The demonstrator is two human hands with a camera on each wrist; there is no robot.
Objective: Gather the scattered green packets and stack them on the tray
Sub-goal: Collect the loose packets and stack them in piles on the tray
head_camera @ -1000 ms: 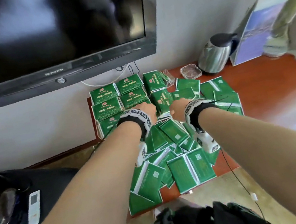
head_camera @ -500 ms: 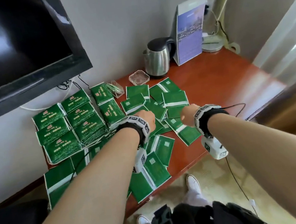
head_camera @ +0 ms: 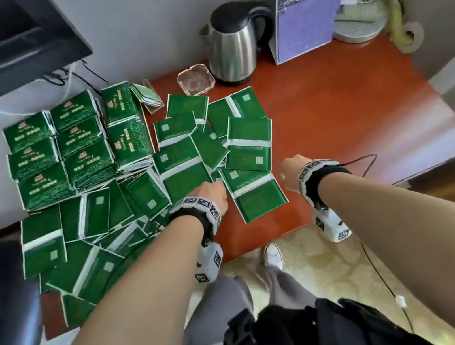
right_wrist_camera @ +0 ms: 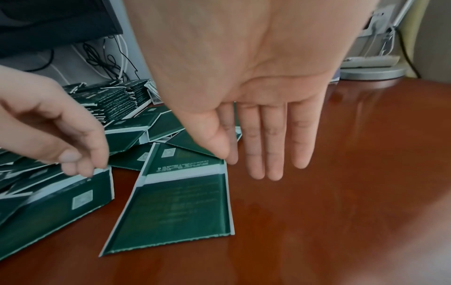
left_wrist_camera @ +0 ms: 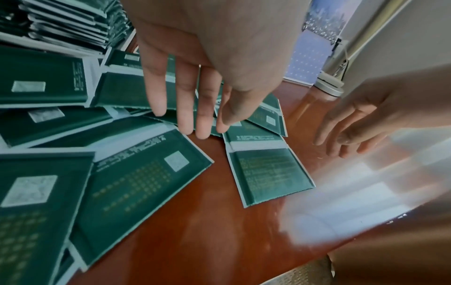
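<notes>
Neat stacks of green packets (head_camera: 67, 147) stand at the table's back left; I can make out no tray under them. Loose green packets (head_camera: 185, 155) lie overlapping across the middle and the left front. One packet (head_camera: 256, 194) (left_wrist_camera: 266, 169) (right_wrist_camera: 183, 202) lies flat on its own between my hands. My left hand (head_camera: 215, 195) (left_wrist_camera: 195, 123) hovers at its left edge, fingers straight, holding nothing. My right hand (head_camera: 287, 173) (right_wrist_camera: 258, 165) hangs to its right over bare wood, its fingers straight and together, with nothing in it.
A steel kettle (head_camera: 232, 43), a glass ashtray (head_camera: 196, 79), a standing brochure (head_camera: 309, 1) and a lamp base (head_camera: 358, 26) line the back. The TV (head_camera: 0, 44) hangs above the stacks. Bare table (head_camera: 362, 127) lies to the right. A black chair (head_camera: 6, 326) stands at the left.
The head view has swung right and down. Both hands have drawn back from the middle of the pile toward the front and spread apart to either side of one packet.
</notes>
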